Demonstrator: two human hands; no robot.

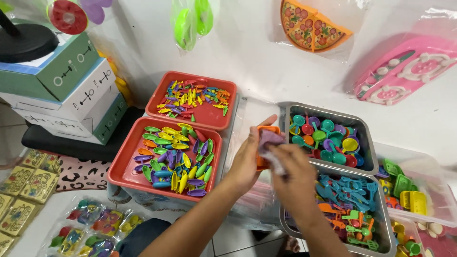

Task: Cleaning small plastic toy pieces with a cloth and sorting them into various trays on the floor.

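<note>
Both hands meet between the trays: left hand [247, 159] grips an orange toy piece [264, 143], right hand [293, 176] has its fingers closed on a crumpled plastic bag [271, 145] against it, beside the metal tray [366, 138] of toy pans.

Two trays [131, 164] of tiny toy bits sat left of my hands [271, 164], two metal tubs [369, 143] right, boxes [71, 90] far left.

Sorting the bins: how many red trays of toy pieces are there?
2: the far red tray by the wall, the near red tray in front, touching it. None seems hidden.
</note>
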